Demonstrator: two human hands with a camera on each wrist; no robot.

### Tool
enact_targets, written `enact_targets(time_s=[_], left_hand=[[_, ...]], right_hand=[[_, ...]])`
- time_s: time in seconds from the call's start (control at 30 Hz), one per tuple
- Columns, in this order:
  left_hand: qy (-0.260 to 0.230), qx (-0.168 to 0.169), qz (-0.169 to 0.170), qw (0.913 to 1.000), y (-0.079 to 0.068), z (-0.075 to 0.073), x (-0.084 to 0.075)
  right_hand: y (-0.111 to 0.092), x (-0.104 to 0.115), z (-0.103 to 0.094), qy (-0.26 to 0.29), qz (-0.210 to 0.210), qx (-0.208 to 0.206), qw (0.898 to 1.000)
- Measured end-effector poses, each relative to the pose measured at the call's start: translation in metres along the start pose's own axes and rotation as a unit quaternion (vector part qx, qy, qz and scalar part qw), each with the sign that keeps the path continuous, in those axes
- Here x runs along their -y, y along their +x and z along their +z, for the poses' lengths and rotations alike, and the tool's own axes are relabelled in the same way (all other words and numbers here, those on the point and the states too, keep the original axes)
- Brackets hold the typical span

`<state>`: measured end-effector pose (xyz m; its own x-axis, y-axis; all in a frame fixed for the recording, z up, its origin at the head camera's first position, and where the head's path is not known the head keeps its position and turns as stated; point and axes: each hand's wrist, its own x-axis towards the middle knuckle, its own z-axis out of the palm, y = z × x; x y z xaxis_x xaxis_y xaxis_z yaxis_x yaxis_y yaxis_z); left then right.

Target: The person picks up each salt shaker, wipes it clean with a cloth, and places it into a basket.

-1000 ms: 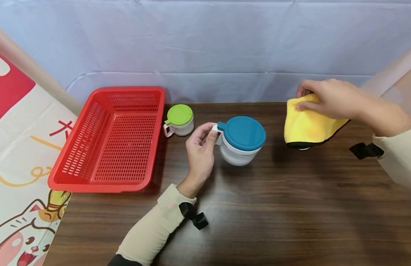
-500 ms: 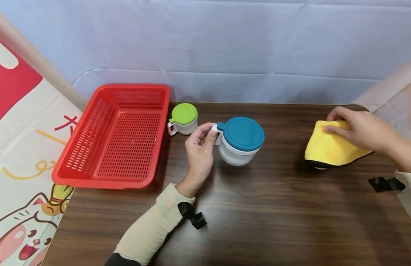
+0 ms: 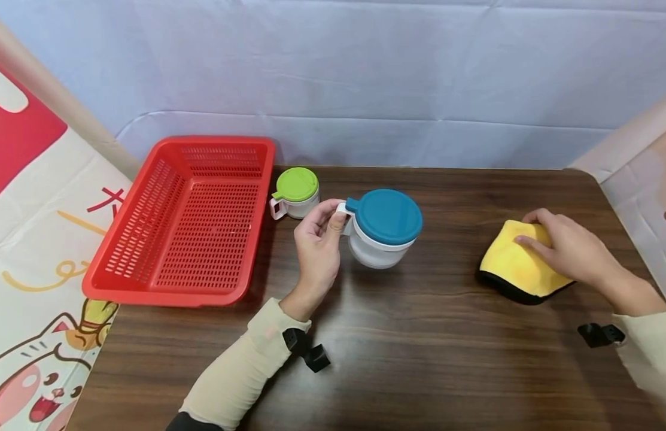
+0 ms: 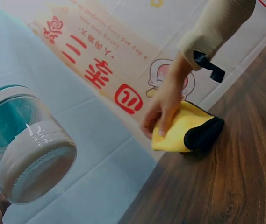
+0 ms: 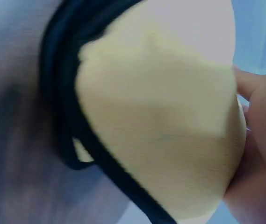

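Note:
My left hand (image 3: 319,254) pinches the white handle of a clear jar with a blue lid (image 3: 389,216), raised over the table. In the left wrist view the glass jar (image 4: 34,149) shows white contents and tilts. On the right, my right hand (image 3: 572,248) grips a folded yellow cloth (image 3: 521,257) with a black edge, low over the table. The same cloth (image 5: 161,121) fills most of the right wrist view, fingers along its side. A smaller jar with a green lid (image 3: 297,184) stands left of my left hand, its handle facing left.
An upright red plastic basket (image 3: 203,233) with slotted walls stands at the left, close beside the green-lidded jar. Behind the brown wooden table (image 3: 419,347) hangs a pale cloth backdrop (image 3: 365,78). A printed cartoon sheet (image 3: 36,251) borders the left side.
My right hand has carried the yellow cloth rightward and down toward the table. My left hand keeps its hold on the blue-lidded jar, which has shifted slightly left.

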<state>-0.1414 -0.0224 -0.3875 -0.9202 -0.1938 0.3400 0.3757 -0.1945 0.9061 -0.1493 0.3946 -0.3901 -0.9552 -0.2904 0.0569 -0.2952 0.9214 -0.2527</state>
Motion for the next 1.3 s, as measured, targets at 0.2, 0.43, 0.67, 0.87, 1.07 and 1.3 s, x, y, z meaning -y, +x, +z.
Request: enact_targets(time_s=[0.2, 0.43, 0.67, 0.87, 1.07, 1.3], left_hand=[[-0.001, -0.002, 0.008, 1.0000, 0.001, -0.004, -0.001], [0.013, -0.004, 0.015, 0.9998, 0.002, -0.014, -0.006], [0.030, -0.016, 0.015, 0.9993, 0.004, -0.027, -0.013], [0.014, -0.034, 0.003, 0.9993, 0.007, -0.044, -0.030], [0.011, -0.040, 0.004, 0.9991, 0.018, -0.068, -0.055], [0.023, -0.041, 0.036, 0.9982, 0.037, -0.095, -0.074]], right_hand=[[-0.009, -0.007, 0.021, 0.004, -0.009, 0.004, 1.000], [-0.017, -0.011, 0.041, 0.018, 0.012, 0.037, 0.999], [-0.022, -0.011, 0.050, 0.019, 0.002, 0.024, 1.000], [-0.021, -0.011, 0.052, 0.014, -0.001, 0.021, 1.000], [-0.020, -0.012, 0.050, 0.013, 0.002, 0.027, 1.000], [-0.021, -0.013, 0.051, 0.018, 0.005, 0.032, 0.999]])
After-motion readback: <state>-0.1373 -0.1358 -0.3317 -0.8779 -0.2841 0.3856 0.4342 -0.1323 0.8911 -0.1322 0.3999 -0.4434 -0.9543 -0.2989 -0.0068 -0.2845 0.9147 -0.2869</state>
